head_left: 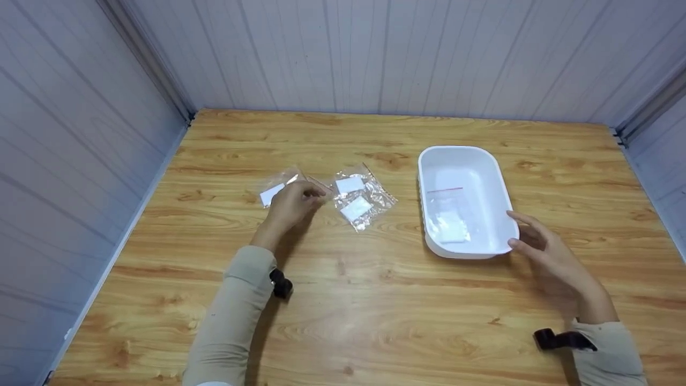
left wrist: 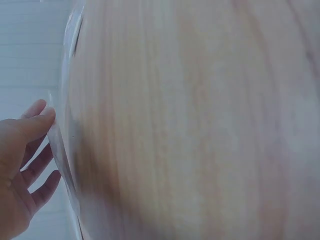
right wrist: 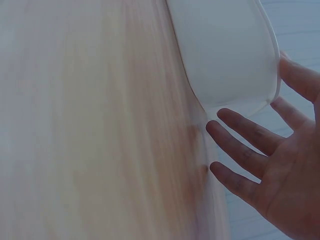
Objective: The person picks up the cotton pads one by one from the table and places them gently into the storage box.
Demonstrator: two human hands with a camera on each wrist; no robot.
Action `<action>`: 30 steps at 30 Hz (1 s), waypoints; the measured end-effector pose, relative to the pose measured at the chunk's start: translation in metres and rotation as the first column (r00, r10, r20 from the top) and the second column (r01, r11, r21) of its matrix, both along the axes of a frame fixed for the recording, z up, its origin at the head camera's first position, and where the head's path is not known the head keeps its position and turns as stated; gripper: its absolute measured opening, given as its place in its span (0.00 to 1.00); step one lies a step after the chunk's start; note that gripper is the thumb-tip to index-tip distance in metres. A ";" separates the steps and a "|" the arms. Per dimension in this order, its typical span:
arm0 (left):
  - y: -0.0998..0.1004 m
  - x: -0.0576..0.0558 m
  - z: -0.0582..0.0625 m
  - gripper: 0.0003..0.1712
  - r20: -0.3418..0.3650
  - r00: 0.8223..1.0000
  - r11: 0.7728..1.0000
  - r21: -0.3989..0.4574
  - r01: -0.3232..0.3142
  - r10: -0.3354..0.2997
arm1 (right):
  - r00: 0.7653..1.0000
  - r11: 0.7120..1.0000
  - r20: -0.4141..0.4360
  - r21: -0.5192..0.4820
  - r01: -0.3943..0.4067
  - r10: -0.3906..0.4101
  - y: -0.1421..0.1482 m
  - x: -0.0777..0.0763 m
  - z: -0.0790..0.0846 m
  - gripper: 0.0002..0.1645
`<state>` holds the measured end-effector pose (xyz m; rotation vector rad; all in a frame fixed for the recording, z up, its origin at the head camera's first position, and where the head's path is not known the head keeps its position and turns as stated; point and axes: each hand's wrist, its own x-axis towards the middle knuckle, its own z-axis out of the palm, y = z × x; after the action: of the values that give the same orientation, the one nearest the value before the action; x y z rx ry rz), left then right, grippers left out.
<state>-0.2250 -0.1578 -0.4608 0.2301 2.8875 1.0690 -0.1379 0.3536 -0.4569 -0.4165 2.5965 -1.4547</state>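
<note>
My left hand (head_left: 292,206) pinches the edge of a clear zip bag (left wrist: 61,155) between thumb and forefinger. In the head view that hand covers much of the bag; a white piece (head_left: 272,194) shows to its left. Just right of the hand, further clear zip bags (head_left: 370,187) with white pieces inside lie on the table. My right hand (head_left: 552,254) touches the near right corner of a white plastic basket (head_left: 465,251) with thumb and forefinger at the rim, its other fingers (right wrist: 245,152) spread beside it. Inside the basket lies a clear zip bag (head_left: 449,217) with a red seal line.
The wood-grain table (head_left: 370,316) runs back to a pale panelled wall (head_left: 353,59), with another wall (head_left: 64,161) along the left side. Dark straps with small cameras (head_left: 281,284) sit on both wrists.
</note>
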 end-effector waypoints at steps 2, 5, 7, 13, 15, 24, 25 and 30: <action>0.001 0.002 0.002 0.08 -0.004 1.000 1.000 0.000 -0.002 0.002 | 1.000 1.000 0.000 -0.001 0.002 -0.002 0.000 0.000 0.000 0.34; 0.002 0.005 0.004 0.09 -0.019 1.000 1.000 -0.003 0.002 -0.002 | 1.000 1.000 -0.015 -0.001 -0.001 0.001 0.000 0.000 -0.001 0.34; 0.003 0.007 0.006 0.09 -0.027 1.000 1.000 -0.007 0.003 -0.003 | 1.000 1.000 -0.027 -0.002 -0.004 0.004 -0.001 0.000 -0.002 0.33; 0.005 0.010 0.011 0.09 -0.068 0.997 1.000 -0.018 0.022 -0.023 | 1.000 1.000 -0.020 -0.019 -0.017 0.017 -0.001 -0.001 -0.001 0.33; 0.006 0.012 0.013 0.09 -0.084 0.996 0.999 -0.020 0.033 -0.034 | 1.000 0.999 -0.010 -0.028 -0.020 0.019 -0.001 -0.001 -0.001 0.33; 0.015 0.014 0.024 0.09 -0.129 0.989 0.997 -0.032 0.075 -0.078 | 1.000 1.000 -0.009 -0.028 -0.010 0.010 -0.001 -0.001 0.000 0.33; 0.016 0.015 0.025 0.09 -0.135 0.987 0.996 -0.030 0.080 -0.083 | 1.000 1.000 -0.010 -0.027 -0.008 0.008 -0.001 -0.001 0.000 0.33; 0.023 0.017 0.031 0.09 -0.169 0.980 0.994 -0.047 0.100 -0.107 | 1.000 1.000 -0.009 -0.018 -0.006 0.006 -0.001 0.000 0.000 0.34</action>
<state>-0.2081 -0.1346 -0.4299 0.4883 3.0025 1.0237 -0.1380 0.3529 -0.4565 -0.4335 2.5882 -1.4792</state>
